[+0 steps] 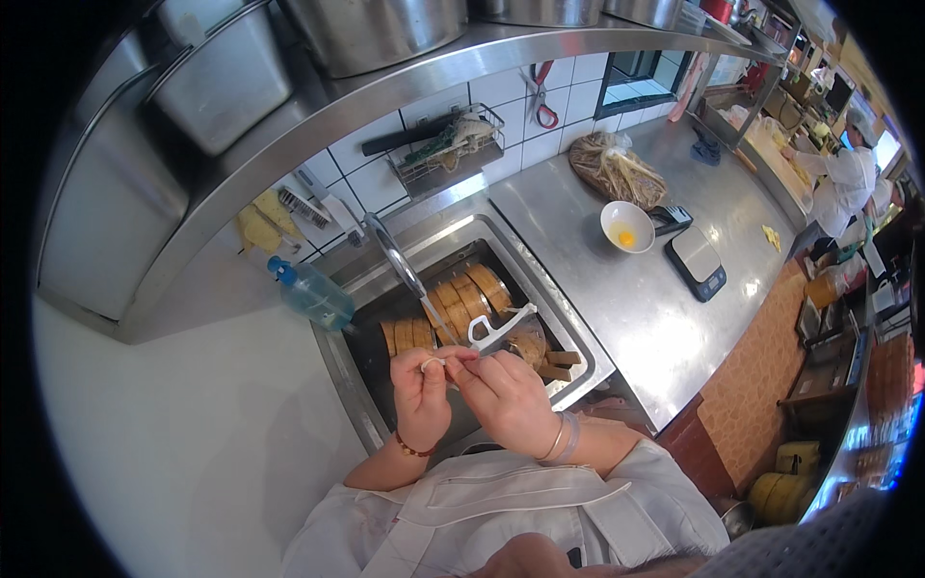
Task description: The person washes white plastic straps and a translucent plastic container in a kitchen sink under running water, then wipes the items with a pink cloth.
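Note:
My left hand (421,401) pinches a small pale item (432,363) between thumb and forefinger, above the near side of a stainless steel sink (589,365). My right hand (509,401) meets it there, fingertips closed at the item's other end; the item is too small to name. Water runs in a thin stream from the curved faucet (396,256) just beyond my fingers. Several round bamboo steamers (462,300) lie on their sides in the sink. Beside them is a clear vessel with a white handle (498,329), partly hidden by my right hand.
A white bowl with a cracked egg (614,206), a digital scale (697,264) and a bagged brown foodstuff (618,170) stand on the steel counter (578,311). A blue pump bottle (316,295) is left of the sink. Overhead runs a steel shelf (405,61) with metal containers. A co-worker (853,177) stands far right.

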`<act>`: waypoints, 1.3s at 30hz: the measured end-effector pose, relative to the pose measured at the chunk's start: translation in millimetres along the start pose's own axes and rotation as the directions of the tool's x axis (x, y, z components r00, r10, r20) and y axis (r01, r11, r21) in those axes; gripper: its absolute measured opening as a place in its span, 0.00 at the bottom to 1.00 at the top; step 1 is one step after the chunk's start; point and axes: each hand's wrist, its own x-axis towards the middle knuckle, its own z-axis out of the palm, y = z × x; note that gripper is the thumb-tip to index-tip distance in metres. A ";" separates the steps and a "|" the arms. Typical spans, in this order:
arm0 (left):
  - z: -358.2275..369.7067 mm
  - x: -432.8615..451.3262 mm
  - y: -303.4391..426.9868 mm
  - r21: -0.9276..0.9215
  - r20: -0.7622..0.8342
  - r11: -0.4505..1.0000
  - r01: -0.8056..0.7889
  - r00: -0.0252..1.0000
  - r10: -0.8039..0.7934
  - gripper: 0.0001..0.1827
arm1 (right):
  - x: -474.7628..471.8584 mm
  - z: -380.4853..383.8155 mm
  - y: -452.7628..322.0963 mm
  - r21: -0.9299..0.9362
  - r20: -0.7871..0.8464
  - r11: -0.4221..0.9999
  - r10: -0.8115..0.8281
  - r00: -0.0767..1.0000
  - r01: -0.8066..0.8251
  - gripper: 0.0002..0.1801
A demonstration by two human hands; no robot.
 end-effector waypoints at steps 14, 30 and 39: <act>-3.1 -3.4 1.6 -0.052 0.060 0.998 0.034 0.998 -0.031 0.09 | -3.1 0.6 4.3 0.061 -0.017 0.995 0.074 0.997 -0.073 0.22; -1.3 0.1 1.2 -0.012 0.051 0.999 -0.041 0.998 0.041 0.09 | -3.5 2.5 6.3 0.071 -0.068 0.997 0.012 0.998 -0.007 0.23; -2.0 -0.1 -0.8 -0.002 0.066 0.995 -0.099 0.993 0.099 0.09 | -3.8 8.3 7.7 0.236 -0.162 0.971 0.073 0.984 -0.033 0.22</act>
